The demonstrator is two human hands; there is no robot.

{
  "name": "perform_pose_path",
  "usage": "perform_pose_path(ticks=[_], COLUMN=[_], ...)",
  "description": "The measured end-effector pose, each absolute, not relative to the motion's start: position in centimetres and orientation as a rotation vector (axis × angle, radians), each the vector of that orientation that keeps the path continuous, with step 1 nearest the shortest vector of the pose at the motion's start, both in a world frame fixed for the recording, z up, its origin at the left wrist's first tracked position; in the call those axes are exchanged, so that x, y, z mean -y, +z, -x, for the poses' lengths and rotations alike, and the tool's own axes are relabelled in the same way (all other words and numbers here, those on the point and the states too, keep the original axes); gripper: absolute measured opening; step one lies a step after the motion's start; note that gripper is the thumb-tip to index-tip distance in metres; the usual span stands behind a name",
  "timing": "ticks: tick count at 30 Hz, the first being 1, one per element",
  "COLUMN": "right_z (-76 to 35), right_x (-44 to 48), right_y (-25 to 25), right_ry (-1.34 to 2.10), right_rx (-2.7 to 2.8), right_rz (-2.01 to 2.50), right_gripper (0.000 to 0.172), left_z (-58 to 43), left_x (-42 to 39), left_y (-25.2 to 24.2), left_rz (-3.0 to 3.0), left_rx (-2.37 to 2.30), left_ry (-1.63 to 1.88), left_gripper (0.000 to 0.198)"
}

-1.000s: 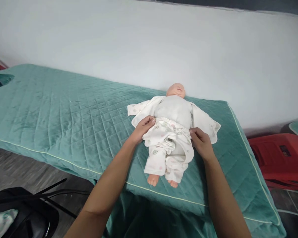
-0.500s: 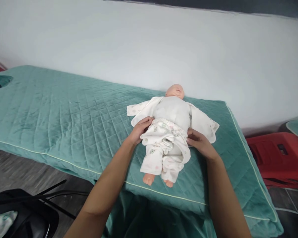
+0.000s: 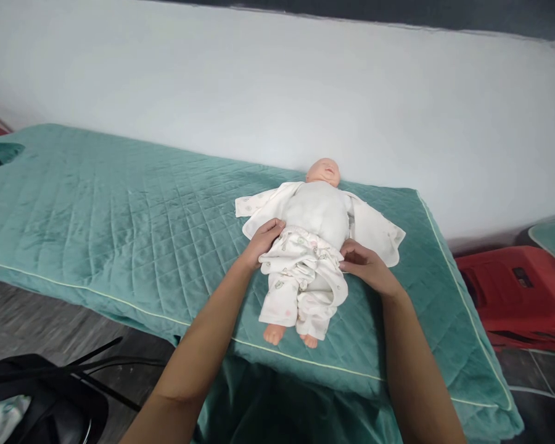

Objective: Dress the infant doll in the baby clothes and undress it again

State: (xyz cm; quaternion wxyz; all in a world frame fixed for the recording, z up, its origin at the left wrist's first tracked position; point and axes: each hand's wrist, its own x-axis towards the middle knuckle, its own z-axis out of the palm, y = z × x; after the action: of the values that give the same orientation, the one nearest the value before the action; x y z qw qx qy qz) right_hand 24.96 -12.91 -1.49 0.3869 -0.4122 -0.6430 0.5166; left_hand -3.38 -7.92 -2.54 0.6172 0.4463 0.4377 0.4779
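On its back on the green quilted bed cover (image 3: 134, 216) lies a baby doll (image 3: 315, 206), head toward the wall. White patterned baby pants (image 3: 287, 271) are bunched around its hips and legs, with both feet sticking out of the cuffs. A white jacket (image 3: 374, 225) lies spread open under the doll, sleeves out to the sides. My left hand (image 3: 264, 240) pinches the pants' waistband at the doll's hip on the left. On the other side my right hand (image 3: 365, 264) grips the waistband between thumb and fingers. The fingertips are partly hidden by cloth.
A white wall (image 3: 213, 86) runs along the bed's far side. To the right of the bed stands a red plastic case or stool (image 3: 518, 296). A black bag or chair (image 3: 41, 394) with thin legs is on the floor at lower left.
My right hand has shifted slightly left with the waistband, and the pants' right side has drawn in closer to the doll. My left hand has barely moved.
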Motion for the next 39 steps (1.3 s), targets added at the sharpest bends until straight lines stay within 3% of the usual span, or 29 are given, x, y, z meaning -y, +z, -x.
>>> perform_pose_path(ticks=[12,25,39], right_z=[-25.5,-24.9,-23.3], right_x=[12.6,12.8,12.5], right_y=[-1.5,-2.3,-2.5], right_ry=[1.168,1.382,0.860], right_rx=[2.052,1.517,1.299], right_rz=[1.096,1.128,1.240], right_gripper=[0.016,0.029,0.012], left_z=[3.6,4.6,3.0], left_x=[7.9,7.5,7.4], left_y=[-2.4,-3.3,-2.7], left_rz=[-1.187,-1.597,-0.917], left_rx=[-1.076,-0.877,-0.982], left_ry=[1.153,1.249,1.458], left_gripper=[0.049,0.029,0.037])
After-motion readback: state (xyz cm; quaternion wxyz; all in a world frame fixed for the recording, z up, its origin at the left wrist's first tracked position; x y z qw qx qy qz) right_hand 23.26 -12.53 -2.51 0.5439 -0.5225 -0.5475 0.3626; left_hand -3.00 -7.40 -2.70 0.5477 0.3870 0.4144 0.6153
